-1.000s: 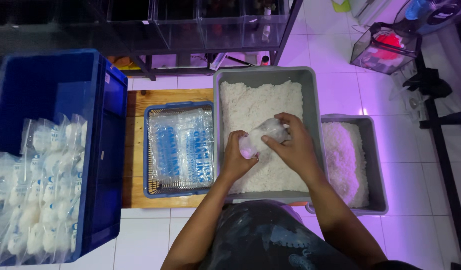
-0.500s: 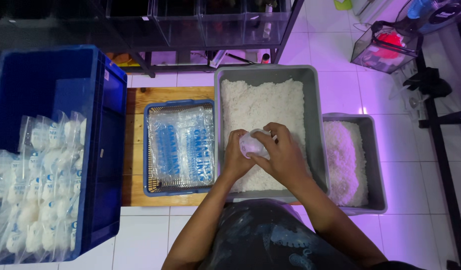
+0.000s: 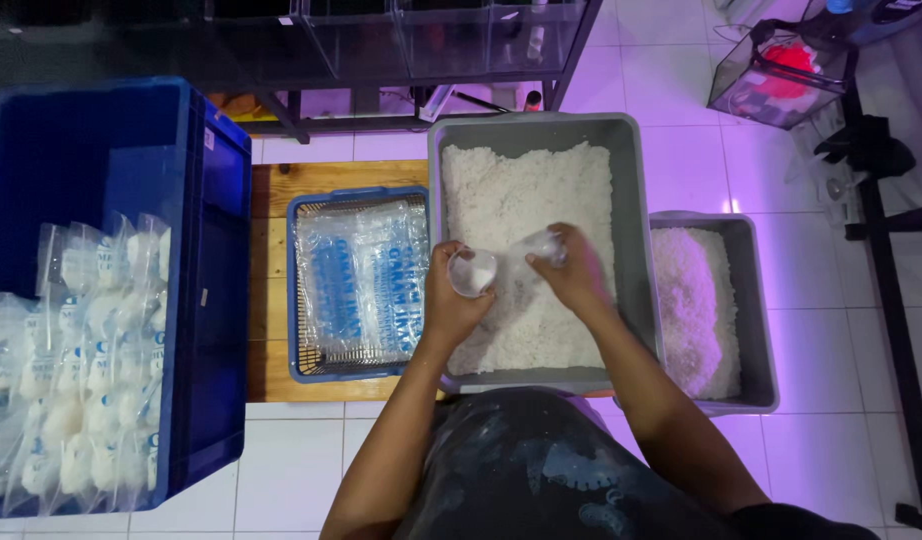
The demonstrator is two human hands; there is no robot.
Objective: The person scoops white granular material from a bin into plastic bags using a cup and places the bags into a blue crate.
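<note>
Head view: hands at work over a grey tub filled with coarse white grains.
Left hand: fingers closed around a small clear bag, its round open mouth facing up and white grains inside.
Right hand: just across from the left hand, fingers pinched on the far end of the same clear plastic, which stretches between the two hands above the grains.
Handling of the bag: thin, soft and slick film, judged light while part-filled; it would sag and spill if held by one side, so the rim of the mouth looks like the best place to take hold.
Left of the left hand: a blue basket of flat empty printed bags, resting on a wooden worktop.
Further left: a big blue crate with a stack of filled bags.
Right of the right hand: a second, smaller grey tub of the same white grains.
In the way: only the tub's wall stands between the hands and the basket.
</note>
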